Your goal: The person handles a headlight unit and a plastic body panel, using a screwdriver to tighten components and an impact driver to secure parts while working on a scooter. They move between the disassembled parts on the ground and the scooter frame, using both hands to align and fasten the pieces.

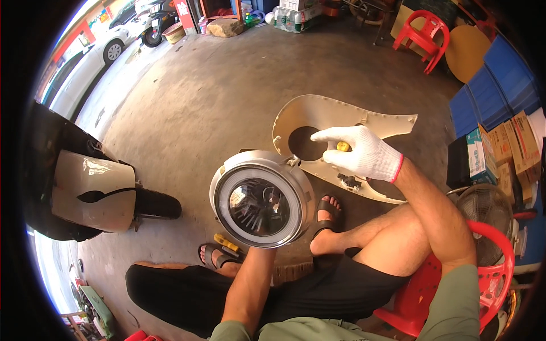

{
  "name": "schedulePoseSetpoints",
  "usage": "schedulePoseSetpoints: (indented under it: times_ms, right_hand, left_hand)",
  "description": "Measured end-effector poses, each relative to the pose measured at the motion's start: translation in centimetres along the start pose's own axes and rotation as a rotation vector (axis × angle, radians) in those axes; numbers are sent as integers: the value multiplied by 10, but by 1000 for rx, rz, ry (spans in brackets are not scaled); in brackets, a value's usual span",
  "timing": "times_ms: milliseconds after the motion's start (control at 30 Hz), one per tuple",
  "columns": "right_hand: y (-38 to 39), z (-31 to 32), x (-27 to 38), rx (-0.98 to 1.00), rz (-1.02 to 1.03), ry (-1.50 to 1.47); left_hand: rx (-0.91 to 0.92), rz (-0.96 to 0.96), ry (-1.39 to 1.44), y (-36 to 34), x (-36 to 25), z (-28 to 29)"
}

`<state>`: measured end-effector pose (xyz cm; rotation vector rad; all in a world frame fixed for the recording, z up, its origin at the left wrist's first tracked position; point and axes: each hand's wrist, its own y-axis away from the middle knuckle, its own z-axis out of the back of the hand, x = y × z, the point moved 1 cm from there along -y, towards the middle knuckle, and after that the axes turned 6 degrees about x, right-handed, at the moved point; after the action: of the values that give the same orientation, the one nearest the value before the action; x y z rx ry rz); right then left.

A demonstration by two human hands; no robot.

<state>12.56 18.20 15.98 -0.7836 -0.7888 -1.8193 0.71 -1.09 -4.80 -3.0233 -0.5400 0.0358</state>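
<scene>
A round headlamp point(259, 208) with a pale housing and ring faces up at the end of my left forearm point(253, 287); my left hand is beneath it, fingers hidden, supporting it. Above and right of the lamp, my right hand point(355, 150), in a white knit glove, grips a small yellow object point(343, 146), index finger extended leftward. Beyond both lies a cream curved body panel point(296, 113) on the floor, with a large opening and a dark fitting point(349, 182). A yellow tool point(226, 243) lies by my foot.
A scooter's front with white mudguard point(94, 190) stands left; white car point(96, 51) outside. A red chair point(495, 244) is under me, another point(426, 34) at the back. Blue bins point(489, 74), cardboard boxes point(515, 142) and a fan point(478, 204) crowd the right; rock point(224, 27) behind.
</scene>
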Motion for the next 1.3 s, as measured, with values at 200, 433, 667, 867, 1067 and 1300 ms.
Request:
schedulePoseSetpoints:
  times_ms: [200,433,667,867,1067,1300]
  right_hand:
    - [5,15,0,-101,29,51]
    - [11,29,-8,-212,54,46]
    - [5,27,-22,-225,130,-35]
    - [7,29,-21,-258,110,15]
    - [7,29,-26,-251,106,-26]
    - [7,30,-25,-268,122,22]
  left_hand:
    - [8,-20,9,7,-12,13]
    - [-2,-34,5,13,-17,22]
    - [-6,-40,-4,17,-22,29]
    - [-11,-42,-5,19,-24,33]
    - [-12,-41,-7,19,-24,36]
    - [-12,-44,-10,20,-25,37]
